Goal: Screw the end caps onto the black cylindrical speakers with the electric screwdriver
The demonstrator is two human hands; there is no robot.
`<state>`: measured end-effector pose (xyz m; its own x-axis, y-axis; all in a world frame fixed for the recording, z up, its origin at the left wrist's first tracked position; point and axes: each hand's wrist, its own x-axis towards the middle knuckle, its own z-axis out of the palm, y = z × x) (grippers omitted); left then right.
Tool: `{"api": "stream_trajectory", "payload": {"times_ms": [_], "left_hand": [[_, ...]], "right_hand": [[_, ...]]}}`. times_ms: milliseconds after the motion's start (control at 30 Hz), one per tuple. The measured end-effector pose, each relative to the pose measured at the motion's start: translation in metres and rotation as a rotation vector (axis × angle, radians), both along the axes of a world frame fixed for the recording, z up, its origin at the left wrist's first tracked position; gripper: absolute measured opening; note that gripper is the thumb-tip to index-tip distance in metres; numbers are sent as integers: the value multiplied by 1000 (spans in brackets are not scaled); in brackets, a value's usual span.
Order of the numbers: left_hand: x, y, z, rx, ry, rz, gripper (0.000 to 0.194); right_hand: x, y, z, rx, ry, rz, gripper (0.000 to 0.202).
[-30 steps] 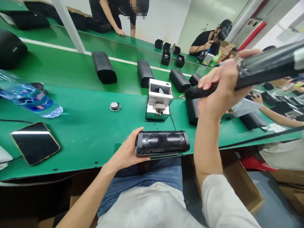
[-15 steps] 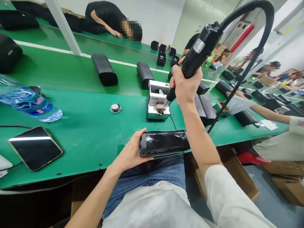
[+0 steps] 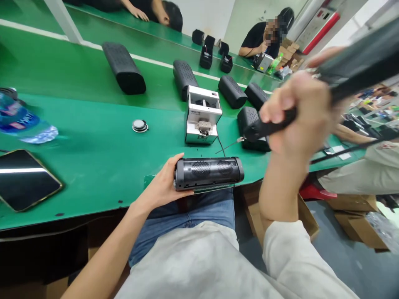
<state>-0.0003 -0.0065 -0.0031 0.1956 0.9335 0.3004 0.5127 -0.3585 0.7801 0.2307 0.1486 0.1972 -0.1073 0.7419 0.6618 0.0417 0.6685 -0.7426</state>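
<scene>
My left hand (image 3: 162, 182) grips the left end of a black speaker body (image 3: 212, 172) lying at the table's front edge, its two round grilles facing up. My right hand (image 3: 299, 112) is wrapped round a black electric screwdriver (image 3: 349, 66), blurred by motion. The thin bit (image 3: 229, 146) points down and left, above the table between the speaker body and the white screw feeder (image 3: 204, 114). The bit touches neither of them. Whether a screw sits on its tip is too small to tell.
Black speaker housings (image 3: 124, 68) stand beyond the feeder. At the left are a phone (image 3: 26, 178), a water bottle (image 3: 25, 120) and a small round metal part (image 3: 140, 125). A person (image 3: 264, 37) sits across the table; another's sleeve (image 3: 374, 162) is at right.
My right hand has moved right with the screwdriver, and the bit has left the screw feeder. My left hand still holds the speaker body. The view has shifted slightly.
</scene>
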Motion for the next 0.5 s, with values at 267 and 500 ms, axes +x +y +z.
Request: {"api": "stream_trajectory", "payload": {"times_ms": [267,500], "left_hand": [[0,0,4,-37,-7,49,116],[-1,0,0,-38,18,59,119]], "right_hand": [[45,-82,9,-129,-49,-38,42],[53,-124,21,9,201,5,29]]}}
